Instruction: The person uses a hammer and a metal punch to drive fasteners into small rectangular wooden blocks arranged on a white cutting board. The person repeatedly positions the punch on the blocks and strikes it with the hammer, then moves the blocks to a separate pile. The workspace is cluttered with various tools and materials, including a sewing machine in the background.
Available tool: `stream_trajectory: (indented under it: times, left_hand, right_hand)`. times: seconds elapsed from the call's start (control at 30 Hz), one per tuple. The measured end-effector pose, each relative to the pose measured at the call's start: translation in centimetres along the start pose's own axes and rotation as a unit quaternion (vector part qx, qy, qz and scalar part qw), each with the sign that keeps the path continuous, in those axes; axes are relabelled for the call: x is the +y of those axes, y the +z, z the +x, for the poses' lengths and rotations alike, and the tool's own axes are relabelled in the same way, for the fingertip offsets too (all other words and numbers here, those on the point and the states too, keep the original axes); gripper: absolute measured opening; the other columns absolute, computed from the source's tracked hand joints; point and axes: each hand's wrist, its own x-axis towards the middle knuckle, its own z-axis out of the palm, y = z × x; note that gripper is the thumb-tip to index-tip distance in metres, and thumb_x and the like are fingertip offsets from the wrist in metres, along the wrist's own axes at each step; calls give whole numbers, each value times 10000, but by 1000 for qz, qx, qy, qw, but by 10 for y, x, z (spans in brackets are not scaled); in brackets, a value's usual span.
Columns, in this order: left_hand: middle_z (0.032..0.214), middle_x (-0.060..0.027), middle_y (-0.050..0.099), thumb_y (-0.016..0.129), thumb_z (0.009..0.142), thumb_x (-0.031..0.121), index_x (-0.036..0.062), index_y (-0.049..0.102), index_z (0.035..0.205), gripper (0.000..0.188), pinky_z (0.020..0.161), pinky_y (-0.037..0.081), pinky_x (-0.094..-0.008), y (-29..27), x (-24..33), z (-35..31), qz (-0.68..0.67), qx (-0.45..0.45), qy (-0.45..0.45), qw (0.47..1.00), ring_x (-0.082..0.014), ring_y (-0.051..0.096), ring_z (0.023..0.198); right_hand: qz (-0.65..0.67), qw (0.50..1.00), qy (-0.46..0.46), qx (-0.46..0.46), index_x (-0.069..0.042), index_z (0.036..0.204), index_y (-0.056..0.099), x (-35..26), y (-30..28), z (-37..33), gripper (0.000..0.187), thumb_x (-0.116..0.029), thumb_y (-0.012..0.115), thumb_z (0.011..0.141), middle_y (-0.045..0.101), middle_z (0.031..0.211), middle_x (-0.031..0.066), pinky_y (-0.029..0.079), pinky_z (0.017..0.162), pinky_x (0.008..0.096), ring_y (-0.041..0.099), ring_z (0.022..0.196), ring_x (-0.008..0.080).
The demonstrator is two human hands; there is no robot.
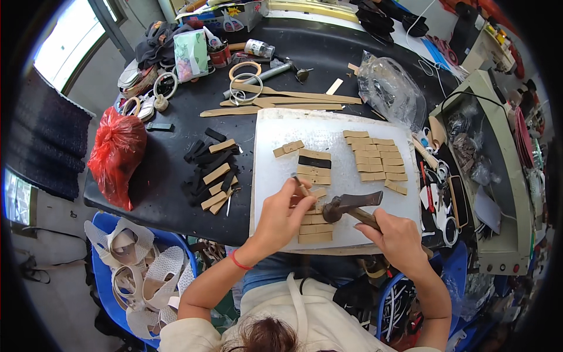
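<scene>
One hammer, one rod and, on one white board, one black strip among many tan strips. The left hand's fingers pinch the rod, tilted over the strips; the right hand's are clamped round the hammer's handle — head near the left hand. Bare room separates the strip groups — and lines the board's left edge.

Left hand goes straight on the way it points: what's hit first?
Probably the tan strips on the near side of the black strip; the left hand's height above the white board is unclear.
</scene>
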Motion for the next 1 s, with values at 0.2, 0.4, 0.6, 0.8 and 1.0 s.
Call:
stream_trajectory:
  times: [0.2,0.4,0.6,0.8,1.0]
  left_hand:
    - [962,-88,647,535,946,1,-10,508,1206,262,831,533,-278,-6,-1,-4,2,-41,29,999,-163,661,954]
    - [927,-139,656,543,924,-9,-3,517,1205,283,769,540,-305,-10,5,0,86,-69,99,989,-236,678,857]
    - [979,-192,629,557,901,-5,-4,496,1115,222,643,536,-437,-7,7,-10,205,-73,184,958,-401,640,817]
    - [914,-197,640,602,899,36,-8,528,1028,155,628,551,-363,-1,2,-8,194,-53,163,966,-374,659,770]
    - [888,-107,652,620,913,31,-30,528,1045,172,737,562,-276,0,7,-1,6,26,17,1000,-183,690,854]
  right_hand:
    - [6,1000,10,-11,-60,729,461,-3,-1,2,413,-383,681,862,533,530,117,429,435,423,544,468,341]
    - [37,999,15,-13,-30,725,473,-2,-11,4,386,-313,696,863,536,555,127,419,463,402,544,482,329]
    - [355,910,73,204,15,933,629,-18,-56,6,158,-125,643,861,583,630,40,450,499,266,551,526,104]
    - [31,998,0,60,-34,779,517,-13,-39,29,351,-304,738,819,581,627,118,437,452,381,572,513,310]
    - [-11,999,-8,36,-59,734,483,-2,6,0,390,-363,702,841,548,551,106,427,412,392,561,462,310]
